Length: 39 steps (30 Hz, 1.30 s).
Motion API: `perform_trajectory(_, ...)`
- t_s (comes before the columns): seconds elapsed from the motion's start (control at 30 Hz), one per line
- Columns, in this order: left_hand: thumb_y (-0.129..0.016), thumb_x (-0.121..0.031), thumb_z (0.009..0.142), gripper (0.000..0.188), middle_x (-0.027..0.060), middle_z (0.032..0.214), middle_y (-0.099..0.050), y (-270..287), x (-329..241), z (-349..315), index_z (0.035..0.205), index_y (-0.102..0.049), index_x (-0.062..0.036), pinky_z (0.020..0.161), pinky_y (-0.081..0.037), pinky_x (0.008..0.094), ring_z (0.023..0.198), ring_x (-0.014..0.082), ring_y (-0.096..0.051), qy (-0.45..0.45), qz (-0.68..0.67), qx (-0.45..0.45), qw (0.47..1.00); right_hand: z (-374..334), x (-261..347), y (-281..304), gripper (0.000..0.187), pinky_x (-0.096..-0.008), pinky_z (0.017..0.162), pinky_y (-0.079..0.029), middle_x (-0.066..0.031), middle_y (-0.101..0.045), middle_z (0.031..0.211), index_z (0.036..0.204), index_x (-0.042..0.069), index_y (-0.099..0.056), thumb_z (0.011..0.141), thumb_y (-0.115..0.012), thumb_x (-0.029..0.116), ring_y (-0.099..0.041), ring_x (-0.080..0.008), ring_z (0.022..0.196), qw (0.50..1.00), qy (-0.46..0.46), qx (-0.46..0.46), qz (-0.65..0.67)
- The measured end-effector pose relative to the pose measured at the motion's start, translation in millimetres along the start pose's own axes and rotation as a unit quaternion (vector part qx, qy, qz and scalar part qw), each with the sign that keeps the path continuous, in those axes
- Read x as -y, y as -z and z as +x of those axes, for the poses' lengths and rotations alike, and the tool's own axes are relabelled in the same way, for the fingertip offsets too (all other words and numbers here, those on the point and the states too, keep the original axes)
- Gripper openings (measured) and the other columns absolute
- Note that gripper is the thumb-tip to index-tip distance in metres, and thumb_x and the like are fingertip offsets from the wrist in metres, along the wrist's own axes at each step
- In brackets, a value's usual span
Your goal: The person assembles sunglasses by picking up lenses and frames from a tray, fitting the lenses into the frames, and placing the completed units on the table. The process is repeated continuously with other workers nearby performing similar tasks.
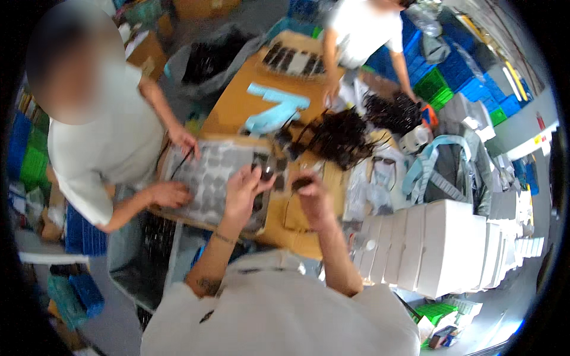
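Note:
My left hand (240, 193) is raised over the table, its fingers closed on a dark glossy lens (265, 173). To its right, my right hand (316, 204) pinches another dark rounded lens (301, 183). Below and left of my hands lies a flat tray (205, 148) with rows of grey rounded lenses. Beyond my right hand sits a tangled heap of dark eyeglass frames (341, 137). A pair of glasses (385, 160) rests to the right of that heap. Blur hides the finer detail of both held pieces.
At the left, a co-worker's hand (183, 141) holds a thin dark piece over the tray. Another person (365, 35) works across the table. Light blue strips (276, 107) lie on the brown tabletop (231, 101). White boxes (439, 246) stand in a row at the right.

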<state>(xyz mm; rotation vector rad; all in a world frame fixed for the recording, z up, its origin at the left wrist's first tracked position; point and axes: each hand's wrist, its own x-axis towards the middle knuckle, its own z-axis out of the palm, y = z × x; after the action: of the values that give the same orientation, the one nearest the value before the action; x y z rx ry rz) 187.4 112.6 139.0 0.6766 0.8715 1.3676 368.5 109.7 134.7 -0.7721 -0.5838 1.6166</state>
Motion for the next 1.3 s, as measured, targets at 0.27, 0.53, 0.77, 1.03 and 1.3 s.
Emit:
perform_trajectory(0.27, -0.056, -0.014, 0.098, 0.030, 0.0210, 0.115, -0.063, 28, -27, -17, 0.121, -0.049, 0.0043, 0.095, -0.055, 0.0382, 0.108, 0.0290, -0.065, -0.006, -0.037, 0.050, 0.998, -6, -8, -30, 0.021, -0.0344, 0.087, -0.054, -0.0165, -0.066, 0.108, 0.114, -0.005, -0.058, 0.095, -0.056, 0.003, -0.067, -0.0254, 0.098, 0.995, 0.002, -0.001, -0.097)
perform_trajectory(0.53, -0.058, -0.018, 0.098, 0.030, 0.0167, 0.107, -0.065, 55, -21, -28, 0.121, -0.044, -0.0052, 0.092, -0.056, 0.0394, 0.111, 0.0307, -0.064, 0.033, -0.037, 0.015, 0.999, 2, -25, -37, 0.010, -0.0260, 0.069, -0.048, -0.0074, -0.067, 0.090, 0.087, 0.004, -0.056, 0.092, -0.065, 0.007, -0.063, -0.0151, 0.075, 0.989, 0.003, 0.007, -0.148)
perform_trajectory(0.77, -0.067, -0.021, 0.093, 0.021, 0.0047, 0.091, -0.065, 127, 25, -10, 0.102, -0.058, -0.0044, 0.079, -0.055, 0.0310, 0.087, 0.0175, -0.066, 0.047, 0.134, -0.119, 0.983, -3, -53, -16, 0.019, -0.0242, 0.068, -0.044, -0.0040, -0.064, 0.091, 0.100, 0.002, -0.063, 0.083, -0.068, -0.004, -0.061, -0.0127, 0.078, 0.982, -0.025, -0.005, -0.185)
perform_trajectory(1.03, -0.070, -0.014, 0.091, 0.034, 0.0095, 0.092, -0.065, 167, 54, 62, 0.116, -0.054, 0.0014, 0.073, -0.057, 0.0295, 0.083, 0.0177, -0.067, 0.088, 0.136, -0.139, 0.977, 5, -72, -11, 0.035, -0.0230, 0.066, -0.045, -0.0046, -0.066, 0.093, 0.118, 0.002, -0.055, 0.086, -0.067, -0.003, -0.062, -0.0108, 0.078, 0.971, 0.024, -0.069, -0.229)
perform_trajectory(1.3, -0.068, -0.008, 0.090, 0.027, 0.0087, 0.095, -0.066, 205, 71, 54, 0.113, -0.060, 0.0053, 0.068, -0.054, 0.0294, 0.078, 0.0163, -0.066, 0.079, 0.360, -0.003, 0.930, 31, -72, -39, 0.043, -0.0277, 0.069, -0.053, -0.0072, -0.064, 0.099, 0.130, 0.006, -0.050, 0.089, -0.061, -0.006, -0.064, -0.0138, 0.078, 0.966, 0.017, -0.031, -0.255)
